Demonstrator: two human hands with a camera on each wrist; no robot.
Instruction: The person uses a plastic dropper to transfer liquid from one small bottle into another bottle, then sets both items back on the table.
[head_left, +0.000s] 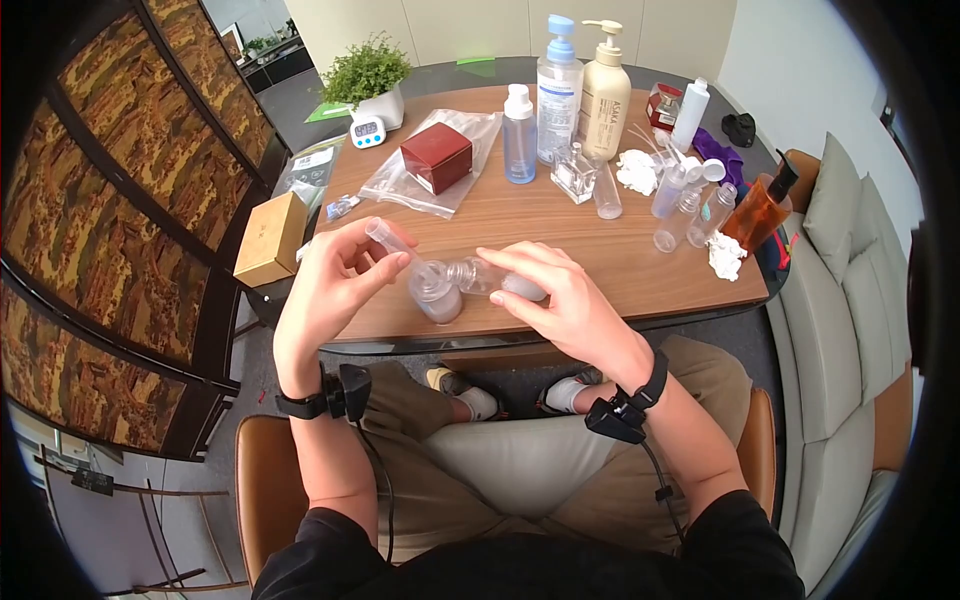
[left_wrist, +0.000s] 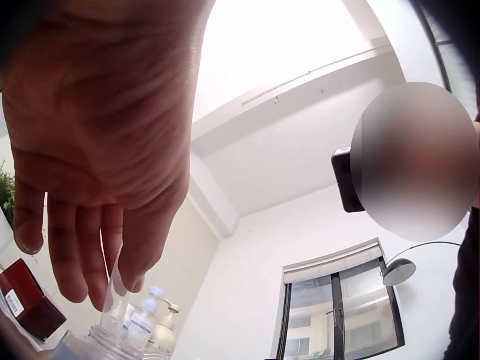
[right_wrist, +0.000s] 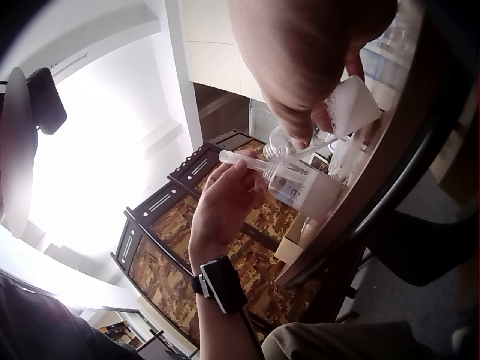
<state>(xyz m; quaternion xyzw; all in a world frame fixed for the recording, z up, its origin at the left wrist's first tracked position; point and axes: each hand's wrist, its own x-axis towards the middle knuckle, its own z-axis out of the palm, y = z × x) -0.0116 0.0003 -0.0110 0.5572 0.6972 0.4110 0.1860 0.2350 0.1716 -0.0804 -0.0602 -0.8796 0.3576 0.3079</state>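
A clear bottle [head_left: 436, 296] with whitish contents in its lower part stands near the table's front edge. My left hand [head_left: 335, 285] pinches a translucent plastic tube [head_left: 388, 240], which slants down into that bottle's mouth. In the right wrist view, the tube [right_wrist: 241, 160] rises out of the threaded neck between finger and thumb. My right hand [head_left: 567, 297] grips a second clear bottle [head_left: 482, 277], tipped almost level. Its neck points at the standing bottle's mouth, and whitish contents [right_wrist: 352, 107] lie toward its base. My right fingers partly cover it.
Behind my hands are a red box [head_left: 437, 157] on a plastic bag, a blue bottle [head_left: 519, 140] and a cream pump bottle [head_left: 603, 100]. Small clear bottles [head_left: 678, 220], crumpled tissue [head_left: 725, 257] and an amber bottle [head_left: 757, 212] stand right. A cardboard box [head_left: 270, 238] sits left.
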